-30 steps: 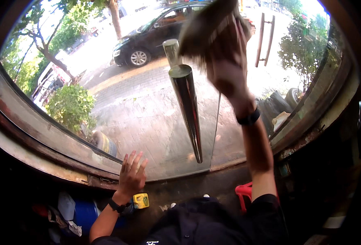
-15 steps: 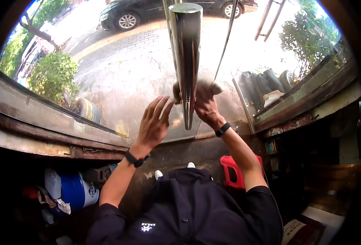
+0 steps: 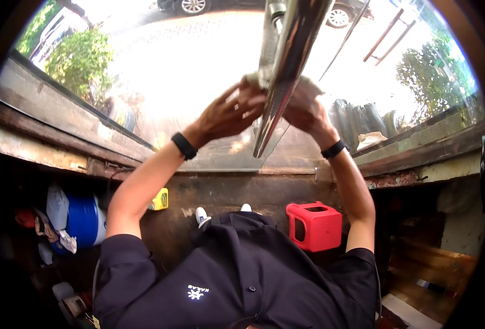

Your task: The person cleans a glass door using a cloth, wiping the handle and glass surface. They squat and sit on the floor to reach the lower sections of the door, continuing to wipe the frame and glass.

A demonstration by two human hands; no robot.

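A shiny metal door handle, a long upright bar, stands in front of me at the edge of a glass door. A greyish cloth is wrapped round behind the bar and shows on both sides of it. My right hand is closed on the cloth at the bar's right side, its fingers partly hidden by the bar. On the left side my left hand has its fingers bent round the cloth's other end against the bar. Motion blurs its fingertips a little. Both wrists carry dark bands.
A red plastic stool stands on the dark floor at my right. To the left are a yellow bottle and a blue drum. Wooden ledges flank the doorway. Beyond the glass are bushes and a parked car.
My left hand has moved from beside the bar, fingers spread, up to the cloth and taken hold of it. Both hands are now higher, and the view has shifted.
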